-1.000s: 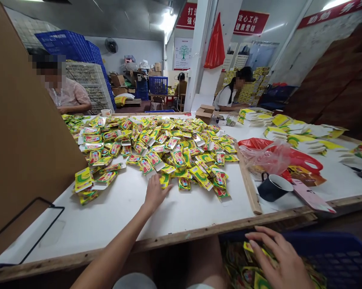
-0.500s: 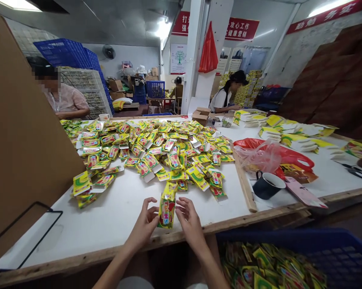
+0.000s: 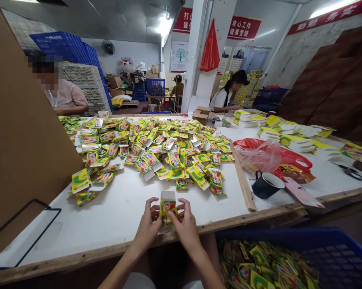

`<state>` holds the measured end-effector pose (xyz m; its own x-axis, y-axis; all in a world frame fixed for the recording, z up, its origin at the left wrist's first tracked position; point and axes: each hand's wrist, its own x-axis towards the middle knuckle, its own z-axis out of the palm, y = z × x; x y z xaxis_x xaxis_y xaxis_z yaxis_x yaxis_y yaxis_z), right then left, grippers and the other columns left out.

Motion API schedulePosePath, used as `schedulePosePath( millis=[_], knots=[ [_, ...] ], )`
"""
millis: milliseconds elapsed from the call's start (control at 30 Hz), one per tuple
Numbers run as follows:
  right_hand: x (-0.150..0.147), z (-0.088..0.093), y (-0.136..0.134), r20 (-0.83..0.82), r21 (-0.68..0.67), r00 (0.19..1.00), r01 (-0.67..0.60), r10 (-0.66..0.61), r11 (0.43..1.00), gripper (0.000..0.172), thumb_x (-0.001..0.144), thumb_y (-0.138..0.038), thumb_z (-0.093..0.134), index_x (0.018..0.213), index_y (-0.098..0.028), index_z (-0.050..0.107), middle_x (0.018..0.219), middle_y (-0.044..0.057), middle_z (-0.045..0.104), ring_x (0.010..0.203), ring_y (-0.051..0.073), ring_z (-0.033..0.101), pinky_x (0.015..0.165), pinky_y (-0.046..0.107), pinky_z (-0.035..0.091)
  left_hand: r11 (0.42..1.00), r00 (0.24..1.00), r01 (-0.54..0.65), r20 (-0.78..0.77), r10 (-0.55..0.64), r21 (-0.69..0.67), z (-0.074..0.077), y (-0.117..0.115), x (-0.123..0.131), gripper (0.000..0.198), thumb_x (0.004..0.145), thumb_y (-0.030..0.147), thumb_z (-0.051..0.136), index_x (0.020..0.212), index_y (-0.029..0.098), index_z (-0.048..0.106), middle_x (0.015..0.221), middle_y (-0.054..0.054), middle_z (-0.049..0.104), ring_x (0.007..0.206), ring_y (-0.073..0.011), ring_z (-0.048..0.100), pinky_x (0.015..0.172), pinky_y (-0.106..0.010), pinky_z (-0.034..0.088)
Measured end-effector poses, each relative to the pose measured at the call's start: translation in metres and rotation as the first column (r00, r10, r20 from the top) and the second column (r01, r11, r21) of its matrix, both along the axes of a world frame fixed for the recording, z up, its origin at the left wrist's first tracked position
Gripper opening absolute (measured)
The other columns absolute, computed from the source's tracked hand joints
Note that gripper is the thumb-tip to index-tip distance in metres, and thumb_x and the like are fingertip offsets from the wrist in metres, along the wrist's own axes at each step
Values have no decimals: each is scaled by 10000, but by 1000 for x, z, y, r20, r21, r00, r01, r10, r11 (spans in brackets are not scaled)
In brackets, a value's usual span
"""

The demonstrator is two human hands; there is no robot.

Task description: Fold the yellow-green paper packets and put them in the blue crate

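Observation:
A small yellow-and-green printed carton is between my two hands, close to the table's front edge. Its white flap stands raised at the far end. My left hand grips the carton's left side, fingers curled behind it. On the other side, my right hand has its thumb pressed on the carton's near part, where a yellow piece shows; whether this is a packet or part of the carton I cannot tell. Beyond my hands lies a wide heap of similar cartons, several with white flaps sticking out.
A large cardboard sheet rises at left beside a black wire frame. On the right are a wooden strip, a dark mug, plastic bags and scissors. Below sits a blue basket of cartons. Two people work across the table.
The carton now shows its raised white flap at the far end, where a yellow printed part showed before. My hands have closed in on it, and my right thumb now presses its near part.

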<state>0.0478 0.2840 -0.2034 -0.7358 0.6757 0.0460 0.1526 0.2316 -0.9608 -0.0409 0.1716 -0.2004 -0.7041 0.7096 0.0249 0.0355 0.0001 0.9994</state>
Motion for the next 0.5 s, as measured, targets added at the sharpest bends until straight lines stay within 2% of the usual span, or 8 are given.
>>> schedulePosePath(
  millis=[67,133,233,333,400,500],
  knots=[
    [7,3,-6,0,47,999,-49,49,998,368,815,-244,521,1156,-172,404,942,51,559,731,150,570,666,270,462,999,999,-7,-36,9,36,1,-4,0,450,798,121,459,1191,197,255,1061,-76,570,975,-154,574,879,-317,432],
    [17,6,-8,-20,125,998,-56,59,991,229,836,-206,490,1062,-174,485,948,50,577,842,163,570,755,274,445,998,996,-47,-77,51,46,2,-10,-1,402,831,156,468,1186,199,282,1096,-86,568,1046,-170,554,924,-335,413],
    [31,7,-4,-41,217,998,-40,50,975,112,861,-219,486,940,-177,553,937,48,595,893,168,563,771,260,428,995,984,-86,-153,92,40,0,-22,0,353,859,184,462,1175,204,306,1154,-96,551,1136,-181,510,983,-354,374],
    [39,4,1,-32,268,997,-62,73,962,129,875,-205,466,950,-183,569,950,54,594,916,178,554,790,273,424,997,979,-64,-193,71,42,-4,-30,1,364,860,157,447,1186,214,296,1198,-94,532,1200,-178,465,1029,-371,339],
    [42,2,4,22,293,991,-131,131,947,158,868,-164,453,969,-185,573,968,61,590,938,193,541,823,301,414,998,976,-59,-206,66,38,-6,-32,2,364,859,154,445,1186,218,299,1214,-92,521,1201,-176,466,1032,-371,343],
    [45,4,6,83,310,976,-218,202,925,170,861,-116,430,923,-181,574,917,63,589,889,200,543,788,313,420,995,967,-100,-233,100,11,-8,-32,3,333,870,195,455,1175,217,323,1205,-89,523,1160,-172,499,1014,-355,366]
  ],
)
